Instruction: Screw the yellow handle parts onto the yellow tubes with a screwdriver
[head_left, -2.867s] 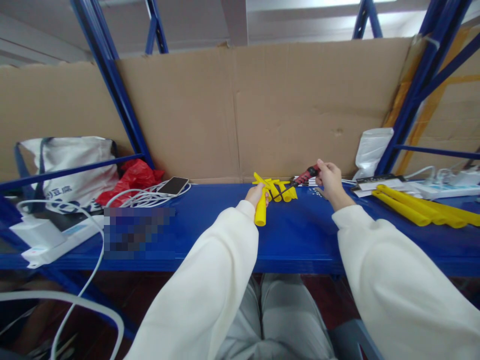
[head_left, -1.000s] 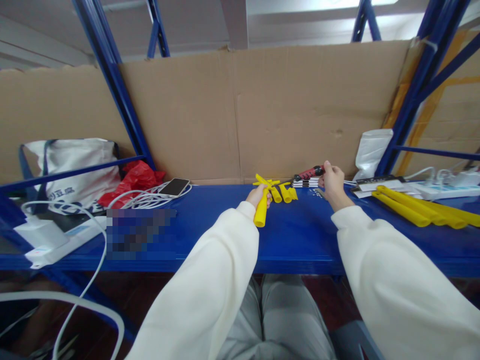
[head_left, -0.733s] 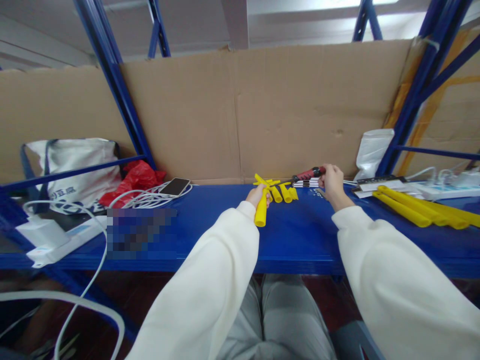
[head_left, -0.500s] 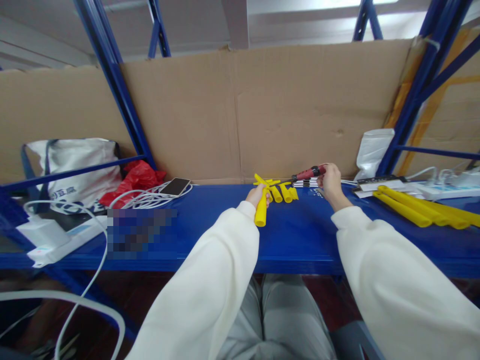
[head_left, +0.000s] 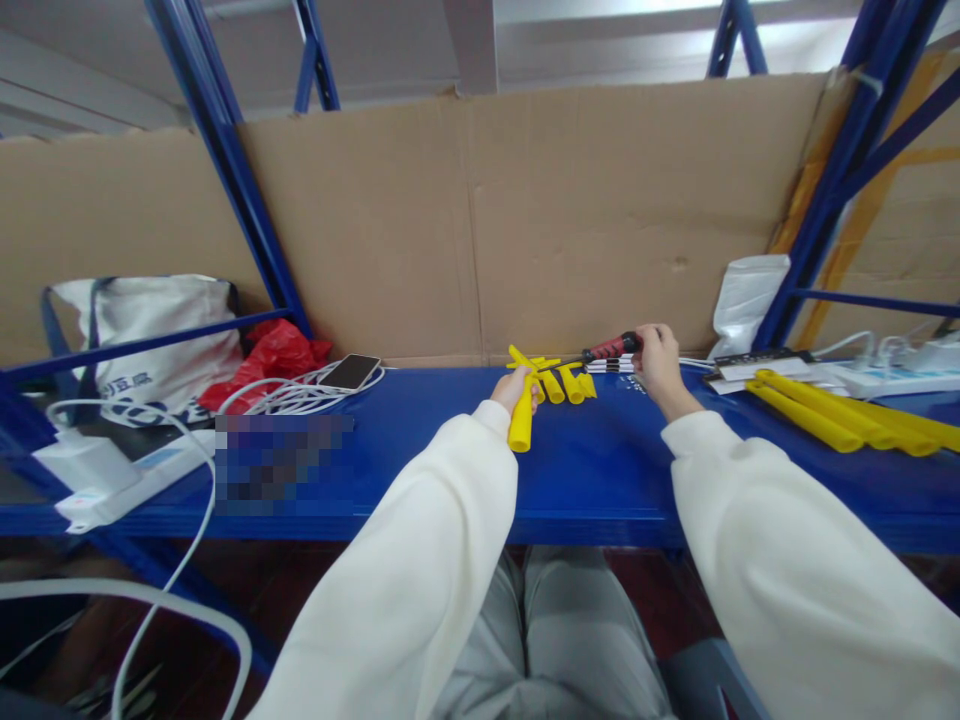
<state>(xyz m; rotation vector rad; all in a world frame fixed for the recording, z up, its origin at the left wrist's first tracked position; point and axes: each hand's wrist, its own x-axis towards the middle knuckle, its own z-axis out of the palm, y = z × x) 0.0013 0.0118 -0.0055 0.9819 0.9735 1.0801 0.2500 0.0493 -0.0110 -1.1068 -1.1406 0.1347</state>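
Observation:
My left hand (head_left: 513, 388) is closed round a yellow plastic tube (head_left: 520, 428), whose wide end points toward me. A screwdriver (head_left: 611, 348) with a red and black handle lies level above the blue table, its shaft reaching left to the yellow pieces by my left hand. At the handle's right end, my right hand (head_left: 658, 362) grips it with bent fingers. Several short yellow tube pieces (head_left: 574, 386) lie just right of my left hand. Whether the screwdriver tip touches the held tube is too small to make out.
Long yellow tubes (head_left: 825, 415) rest at the right beside a white power strip (head_left: 900, 378). On the left are a phone (head_left: 353, 372), coiled white cables (head_left: 289, 398), a red plastic bag (head_left: 274, 358) and a cloth bag (head_left: 161, 335). Cardboard (head_left: 585, 220) stands behind the table.
My right hand has shifted its fingers and turned at the end of the screwdriver handle, which shows a darker side now. The left hand and its yellow tube stay nearly still.

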